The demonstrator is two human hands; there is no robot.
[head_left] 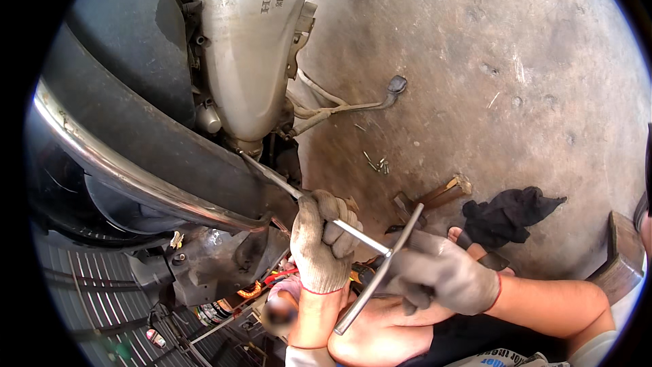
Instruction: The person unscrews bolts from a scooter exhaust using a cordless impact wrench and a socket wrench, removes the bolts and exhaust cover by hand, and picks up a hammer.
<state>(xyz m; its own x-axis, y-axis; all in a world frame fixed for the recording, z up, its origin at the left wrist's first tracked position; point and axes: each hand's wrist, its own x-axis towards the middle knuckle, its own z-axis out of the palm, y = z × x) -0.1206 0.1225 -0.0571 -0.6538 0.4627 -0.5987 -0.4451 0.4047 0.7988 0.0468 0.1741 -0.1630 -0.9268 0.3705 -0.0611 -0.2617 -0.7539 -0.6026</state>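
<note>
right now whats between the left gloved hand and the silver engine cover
Only the T-handle wrench's bare steel shaft spans from the left hand up to the engine cover, seen in the head view.

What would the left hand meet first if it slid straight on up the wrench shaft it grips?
Probably the underside of the silver engine cover, where the T-handle wrench ends. The left hand points up-left along the shaft, which looks bare until there; depth is unclear.

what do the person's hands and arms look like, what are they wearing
Both wear knitted work gloves with a thin red cuff edge: the left hand a soiled off-white one, the right hand a grey, dirt-darkened one. Forearms are bare; a white sleeve edge shows low down.
</note>
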